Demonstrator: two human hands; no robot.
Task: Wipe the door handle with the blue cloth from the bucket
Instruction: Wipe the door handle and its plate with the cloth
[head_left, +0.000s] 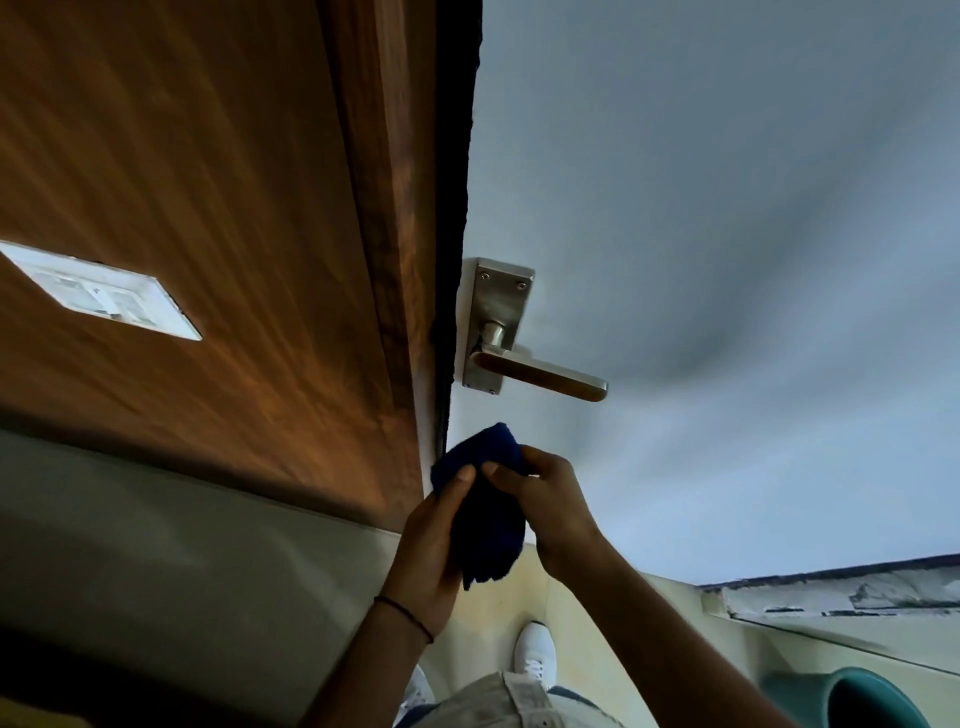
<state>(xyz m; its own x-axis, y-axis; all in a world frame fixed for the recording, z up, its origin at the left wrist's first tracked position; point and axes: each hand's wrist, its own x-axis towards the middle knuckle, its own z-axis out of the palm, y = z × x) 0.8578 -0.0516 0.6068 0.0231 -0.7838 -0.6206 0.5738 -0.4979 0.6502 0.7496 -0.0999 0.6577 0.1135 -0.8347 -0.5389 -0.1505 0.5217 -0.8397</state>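
From my remote station, I see both hands gripping the blue cloth (483, 499) just below the door handle (540, 375), not touching it. The left hand (434, 551) pinches the bunched cloth with its fingers closed on the fabric; the right hand (550, 512) clasps it from the other side. The steel lever juts rightward from its plate on the pale door (727, 260). A teal bucket (852, 699) sits on the floor at lower right.

Domestic interior, doorway. We noted a pale door (727, 208) with metal lever handle (540, 375), wood-grain wall panel (182, 182), white switch plate (104, 293), and tiled floor (519, 597).
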